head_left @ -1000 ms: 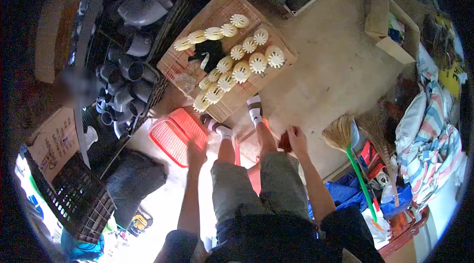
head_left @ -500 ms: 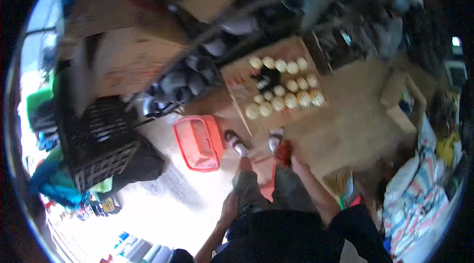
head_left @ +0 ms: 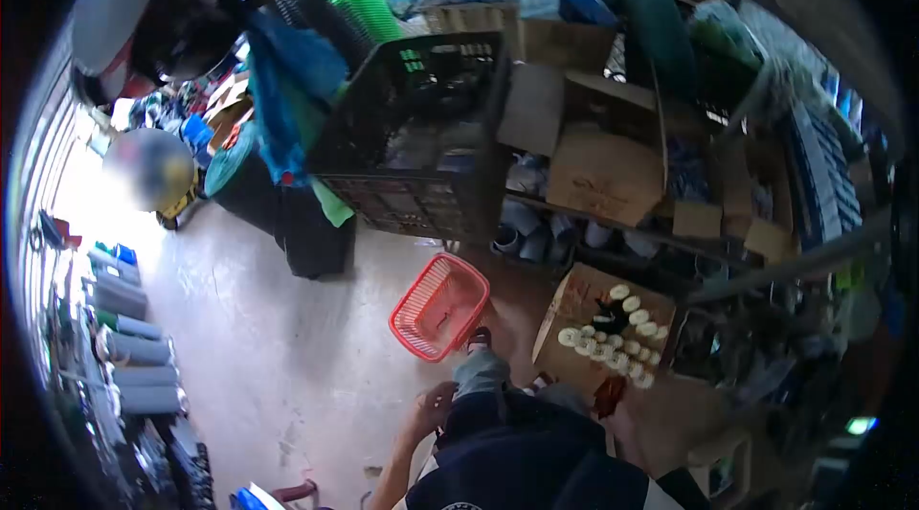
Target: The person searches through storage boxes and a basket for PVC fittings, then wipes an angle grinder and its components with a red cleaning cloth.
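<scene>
My left hand [head_left: 436, 405] rests loosely beside my left knee, fingers partly bent and nothing seen in them. At the lower right, my right hand [head_left: 620, 417] is closed on a reddish-brown thing [head_left: 609, 396], whose kind is too blurred to tell. Just beyond it, a flat cardboard piece [head_left: 552, 349] lies on the floor. Rows of round cream-coloured pieces [head_left: 601, 353] stand on the cardboard, around a small black item [head_left: 609, 317]. A red plastic basket [head_left: 439, 307] sits on the floor ahead of my left foot; small marks or bits show inside it.
A black crate [head_left: 412, 189] and open cardboard boxes [head_left: 605, 175] fill a shelf ahead, with grey pipe fittings [head_left: 522, 230] below. Grey rolls or pipes [head_left: 144, 376] are stacked at the left. Another open carton [head_left: 723, 472] stands at the lower right.
My view has swung to the left, so the cardboard and basket appear lower and the shelf shows more. The reddish-brown thing stays at my right hand; my left stays by my leg.
</scene>
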A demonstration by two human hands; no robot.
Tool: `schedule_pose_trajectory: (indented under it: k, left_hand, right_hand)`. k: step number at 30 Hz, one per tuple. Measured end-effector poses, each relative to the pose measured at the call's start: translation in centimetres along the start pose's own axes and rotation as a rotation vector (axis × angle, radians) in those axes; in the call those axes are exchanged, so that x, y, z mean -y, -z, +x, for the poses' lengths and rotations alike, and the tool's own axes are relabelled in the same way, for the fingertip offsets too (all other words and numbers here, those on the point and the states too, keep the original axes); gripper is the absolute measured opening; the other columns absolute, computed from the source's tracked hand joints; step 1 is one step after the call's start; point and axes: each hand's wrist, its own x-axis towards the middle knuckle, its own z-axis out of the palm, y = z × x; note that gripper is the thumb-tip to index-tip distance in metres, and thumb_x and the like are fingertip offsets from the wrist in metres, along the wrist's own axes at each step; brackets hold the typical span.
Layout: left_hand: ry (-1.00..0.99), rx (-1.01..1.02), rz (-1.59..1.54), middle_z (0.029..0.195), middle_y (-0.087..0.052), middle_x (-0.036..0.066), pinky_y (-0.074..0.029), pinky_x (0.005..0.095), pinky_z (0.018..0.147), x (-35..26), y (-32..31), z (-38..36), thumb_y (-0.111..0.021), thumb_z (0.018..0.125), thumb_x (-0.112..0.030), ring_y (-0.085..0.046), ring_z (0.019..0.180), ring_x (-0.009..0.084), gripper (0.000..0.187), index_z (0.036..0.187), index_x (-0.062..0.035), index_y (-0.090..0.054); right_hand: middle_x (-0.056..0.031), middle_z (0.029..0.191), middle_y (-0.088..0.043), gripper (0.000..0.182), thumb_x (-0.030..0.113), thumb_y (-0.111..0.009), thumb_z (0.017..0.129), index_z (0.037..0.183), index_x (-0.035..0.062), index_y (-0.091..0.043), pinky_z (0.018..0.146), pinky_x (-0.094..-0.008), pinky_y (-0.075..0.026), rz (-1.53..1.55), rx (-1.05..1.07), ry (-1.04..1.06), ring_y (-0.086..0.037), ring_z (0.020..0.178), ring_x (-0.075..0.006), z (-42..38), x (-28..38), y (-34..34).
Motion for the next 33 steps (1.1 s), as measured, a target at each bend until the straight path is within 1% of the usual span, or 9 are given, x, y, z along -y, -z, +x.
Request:
schedule_pose_trajectory:
  k: [5,8,10,11,16,18,25,31,33]
  left_hand:
    - [-0.497,-0.084,-0.063,0.103,-0.072,0.012,-0.055,0.0351,0.084,-14.8,8.7,7.9,-0.067,0.089,-0.004,-0.070,0.096,0.0220,0.025,0.114,-0.0070,-0.069]
    - [-0.790,-0.246,0.163,0.097,-0.072,0.013,-0.056,0.0364,0.079,-22.1,16.0,16.6,-0.069,0.086,-0.007,-0.071,0.088,0.0259,0.025,0.111,-0.0090,-0.070]
    - [-0.762,-0.307,0.284,0.102,-0.071,0.014,-0.055,0.0398,0.081,-27.2,20.1,23.4,-0.064,0.088,-0.015,-0.070,0.094,0.0316,0.027,0.114,-0.0076,-0.068]
    - [-0.762,-0.278,0.330,0.097,-0.072,0.014,-0.055,0.0345,0.080,-28.4,22.2,27.1,-0.065,0.089,-0.014,-0.071,0.090,0.0241,0.029,0.116,-0.0052,-0.065]
    - [-0.594,-0.279,0.958,0.109,-0.068,0.020,-0.053,0.0446,0.090,-26.4,28.6,49.0,-0.069,0.079,-0.029,-0.066,0.103,0.0366,0.046,0.116,-0.0034,-0.062]
    - [-0.534,-0.281,1.092,0.111,-0.068,0.019,-0.054,0.0449,0.089,-24.5,28.8,53.7,-0.070,0.080,-0.032,-0.066,0.105,0.0358,0.049,0.119,-0.0055,-0.059]
    - [-0.357,-0.140,1.562,0.111,-0.070,0.012,-0.059,0.0431,0.079,-21.3,27.4,59.3,-0.072,0.083,-0.041,-0.070,0.104,0.0282,0.055,0.124,-0.0081,-0.056]
    - [-0.330,-0.220,1.297,0.114,-0.070,0.015,-0.058,0.0475,0.080,-19.3,26.0,60.4,-0.071,0.083,-0.038,-0.070,0.099,0.0344,0.065,0.134,-0.0032,-0.050]
    - [-0.374,-0.060,1.301,0.116,-0.068,0.019,-0.057,0.0489,0.085,-20.6,26.4,61.1,-0.071,0.083,-0.035,-0.068,0.102,0.0382,0.065,0.134,-0.0013,-0.050]
  right_hand:
    - [-0.0088,0.094,-0.062,0.034,0.037,-0.049,0.104,0.114,0.0059,-0.059,0.072,-0.0390,-0.052,0.215,-0.139,-0.292,-0.062,0.081,-0.0228,0.0,5.1,-0.9]
    - [-0.0090,0.094,-0.062,0.035,0.037,-0.049,0.104,0.115,0.0056,-0.058,0.073,-0.0390,-0.052,0.247,-0.193,-0.353,-0.062,0.081,-0.0227,-0.8,7.1,-3.2]
    - [-0.0092,0.094,-0.062,0.035,0.038,-0.049,0.104,0.115,0.0054,-0.058,0.073,-0.0390,-0.052,0.258,-0.220,-0.377,-0.062,0.081,-0.0227,-1.8,8.2,-5.1]
    - [-0.0092,0.095,-0.062,0.036,0.038,-0.049,0.104,0.115,0.0053,-0.058,0.073,-0.0390,-0.052,0.269,-0.239,-0.399,-0.062,0.082,-0.0227,-2.6,8.7,-6.0]
    - [-0.0096,0.096,-0.063,0.038,0.039,-0.049,0.104,0.116,0.0049,-0.058,0.074,-0.0390,-0.052,0.315,-0.314,-0.472,-0.062,0.082,-0.0226,-6.1,11.2,-10.5]
    - [-0.0097,0.096,-0.063,0.038,0.040,-0.049,0.104,0.117,0.0047,-0.058,0.074,-0.0390,-0.052,0.336,-0.360,-0.519,-0.062,0.082,-0.0226,-7.7,11.2,-12.2]
    - [-0.0101,0.097,-0.064,0.041,0.041,-0.049,0.104,0.118,0.0040,-0.058,0.075,-0.0389,-0.052,0.375,-0.448,-0.670,-0.063,0.083,-0.0225,-12.1,11.0,-17.6]
    - [-0.0105,0.098,-0.064,0.043,0.042,-0.049,0.103,0.120,0.0034,-0.057,0.076,-0.0389,-0.052,0.378,-0.481,-0.733,-0.063,0.084,-0.0224,-14.3,11.1,-19.8]
    - [-0.0107,0.099,-0.064,0.044,0.043,-0.049,0.103,0.120,0.0032,-0.057,0.076,-0.0389,-0.052,0.387,-0.485,-0.753,-0.063,0.084,-0.0223,-14.3,11.3,-20.1]
